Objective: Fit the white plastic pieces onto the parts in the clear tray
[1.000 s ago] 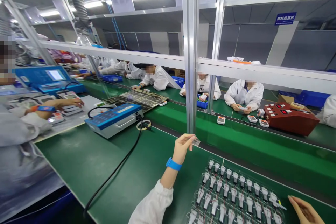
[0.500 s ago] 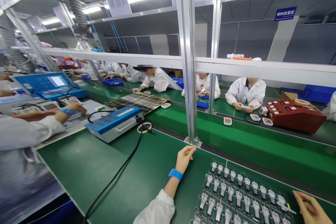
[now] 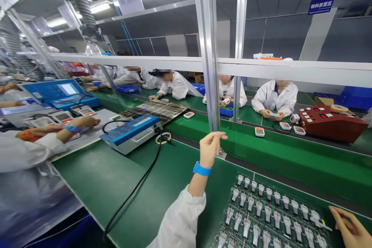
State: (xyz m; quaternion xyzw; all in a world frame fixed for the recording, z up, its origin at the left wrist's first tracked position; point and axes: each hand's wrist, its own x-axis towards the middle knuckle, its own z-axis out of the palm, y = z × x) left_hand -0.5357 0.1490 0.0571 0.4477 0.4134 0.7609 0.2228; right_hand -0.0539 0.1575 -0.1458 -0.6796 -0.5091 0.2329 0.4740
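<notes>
My left hand, with a blue wrist strap, is raised over the far edge of the green bench in front of the metal post. Its fingers are loosely bent and point right; I see nothing in them. At the lower right, my right hand is partly cut off by the frame. Its thumb and fingers are loosely curled and apart, beside a clear plastic tray. Rows of small white and grey parts fill that tray. A white piece with a yellow mark lies at its right end, close to my right fingertips.
An aluminium post rises at the bench's far edge. A blue-topped instrument trails a black cable across the bench. Beyond runs a green conveyor with small white devices. A co-worker's sleeve is at left; others sit opposite.
My left hand has moved up and forward, its fingers reaching slightly further right. My right hand stays beside the tray. The view has shifted slightly.
</notes>
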